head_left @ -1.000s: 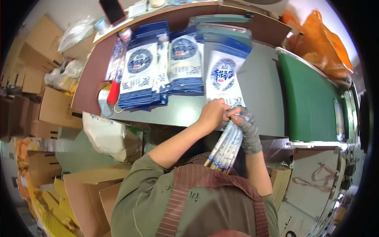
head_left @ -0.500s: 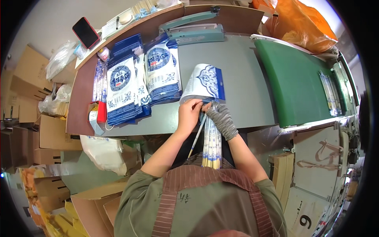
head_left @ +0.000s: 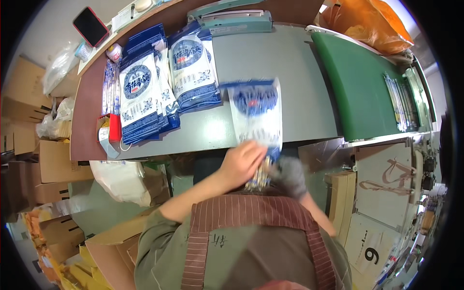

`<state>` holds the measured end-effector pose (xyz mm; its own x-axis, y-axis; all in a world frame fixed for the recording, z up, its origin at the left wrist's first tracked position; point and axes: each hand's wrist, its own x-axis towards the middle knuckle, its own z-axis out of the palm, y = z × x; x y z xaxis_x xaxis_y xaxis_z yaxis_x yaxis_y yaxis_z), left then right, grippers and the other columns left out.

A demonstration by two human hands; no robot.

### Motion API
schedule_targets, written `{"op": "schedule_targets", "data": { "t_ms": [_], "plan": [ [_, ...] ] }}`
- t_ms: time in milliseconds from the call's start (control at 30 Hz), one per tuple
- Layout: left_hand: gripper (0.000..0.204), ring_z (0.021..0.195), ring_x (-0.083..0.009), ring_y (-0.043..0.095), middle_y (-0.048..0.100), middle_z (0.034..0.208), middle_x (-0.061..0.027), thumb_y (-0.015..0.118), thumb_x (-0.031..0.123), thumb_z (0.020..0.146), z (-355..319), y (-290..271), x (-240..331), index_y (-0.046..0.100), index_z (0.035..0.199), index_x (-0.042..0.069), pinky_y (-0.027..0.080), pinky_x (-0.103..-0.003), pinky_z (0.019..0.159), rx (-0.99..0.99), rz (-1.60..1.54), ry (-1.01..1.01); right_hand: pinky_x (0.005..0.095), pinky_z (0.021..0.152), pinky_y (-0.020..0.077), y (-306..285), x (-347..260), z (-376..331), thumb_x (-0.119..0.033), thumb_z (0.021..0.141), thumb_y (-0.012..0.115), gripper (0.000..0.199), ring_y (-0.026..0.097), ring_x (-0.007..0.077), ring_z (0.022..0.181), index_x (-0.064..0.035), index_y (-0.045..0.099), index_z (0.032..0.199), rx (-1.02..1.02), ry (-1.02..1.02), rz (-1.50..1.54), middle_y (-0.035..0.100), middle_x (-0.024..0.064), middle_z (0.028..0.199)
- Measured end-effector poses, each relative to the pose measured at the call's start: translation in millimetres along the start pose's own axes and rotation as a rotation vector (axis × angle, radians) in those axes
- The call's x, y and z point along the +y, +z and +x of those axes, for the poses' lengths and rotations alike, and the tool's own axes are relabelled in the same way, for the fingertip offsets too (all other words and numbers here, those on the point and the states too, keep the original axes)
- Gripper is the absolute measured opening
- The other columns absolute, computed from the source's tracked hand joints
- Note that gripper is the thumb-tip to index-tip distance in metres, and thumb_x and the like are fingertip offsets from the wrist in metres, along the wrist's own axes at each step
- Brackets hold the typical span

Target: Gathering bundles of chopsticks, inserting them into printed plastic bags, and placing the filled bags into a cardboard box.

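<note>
In front of my chest, just past the table edge, a white and blue printed plastic bag [head_left: 256, 118] stands up from my hands, smeared by motion. My left hand [head_left: 243, 163] is closed round its near end. Beneath it shows a bundle of wrapped chopsticks [head_left: 257, 182] with tan tips; how far they reach into the bag is hidden. My right hand [head_left: 290, 178], in a grey fingerless glove, is beside the bundle on its right, too blurred for the fingers to show. Two stacks of matching flat bags [head_left: 137, 87] [head_left: 193, 72] lie at the left.
A teal bag sealer [head_left: 237, 24] stands along the back of the grey table [head_left: 309, 96]. To the right is a green conveyor belt [head_left: 348, 82] with wrapped chopsticks [head_left: 401, 104]. At the left are a red box [head_left: 115, 128] and a phone [head_left: 91, 26]. Cardboard boxes [head_left: 58, 159] crowd the floor.
The bag has turned from lying on the table to standing up, its printed front now showing. Both hands came nearer my body, the right dropping lower, and the chopstick bundle shows less.
</note>
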<state>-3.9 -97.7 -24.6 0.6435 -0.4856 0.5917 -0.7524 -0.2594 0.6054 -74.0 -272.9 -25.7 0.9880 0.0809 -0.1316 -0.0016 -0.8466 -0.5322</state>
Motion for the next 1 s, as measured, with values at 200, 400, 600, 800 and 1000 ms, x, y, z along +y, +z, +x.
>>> {"op": "schedule_targets", "data": {
  "t_ms": [200,400,600,800,1000],
  "plan": [
    [0.026,0.094,-0.0334,0.055,0.058,0.095,-0.0136,0.066,0.016,0.081,77,18,-68,0.06,0.102,0.002,0.046,-0.041,0.082,-0.029,0.058,-0.061,0.0444,0.072,0.0486,-26,33,144,-0.021,0.078,0.067,0.028,0.061,0.0394,0.083,-0.0067,0.058,0.099,0.625,0.169,0.042,0.064,0.0194,0.093],
    [0.032,0.1,-0.0305,0.054,0.057,0.103,-0.0121,0.07,0.009,0.075,-51,0,-30,0.059,0.104,0.001,0.047,-0.039,0.081,-0.006,0.212,-0.273,0.0294,0.073,0.0492,-9,51,133,0.004,0.08,0.056,0.032,0.059,0.0165,0.075,-0.0055,0.06,0.111,0.668,-0.108,0.295,0.064,0.0111,0.086],
    [0.012,0.1,-0.0307,0.057,0.063,0.097,-0.0138,0.063,0.01,0.079,-111,14,-53,0.065,0.087,0.002,0.046,-0.042,0.084,-0.334,0.248,-0.201,0.0279,0.071,0.0497,-20,56,115,0.002,0.086,0.056,0.023,0.06,0.0133,0.078,-0.0033,0.062,0.108,0.596,-0.05,0.424,0.065,0.0085,0.088],
    [0.033,0.107,-0.0391,0.055,0.057,0.117,-0.0215,0.05,0.011,0.086,-102,107,-165,0.056,0.117,0.003,0.045,-0.043,0.093,-0.104,0.267,-0.565,0.0208,0.068,0.0458,-25,52,105,0.001,0.09,0.051,0.024,0.055,0.0079,0.076,-0.0052,0.064,0.109,0.747,-0.183,0.554,0.063,0.0019,0.089],
    [0.033,0.105,-0.0391,0.055,0.057,0.116,-0.0223,0.051,0.011,0.086,-84,168,-220,0.056,0.117,0.003,0.045,-0.043,0.09,-0.142,0.073,-0.687,0.0176,0.057,0.0334,-26,69,112,-0.002,0.091,0.047,0.022,0.042,0.0034,0.065,-0.0025,0.062,0.107,0.854,0.164,0.669,0.054,-0.0023,0.08]
  ]
}}
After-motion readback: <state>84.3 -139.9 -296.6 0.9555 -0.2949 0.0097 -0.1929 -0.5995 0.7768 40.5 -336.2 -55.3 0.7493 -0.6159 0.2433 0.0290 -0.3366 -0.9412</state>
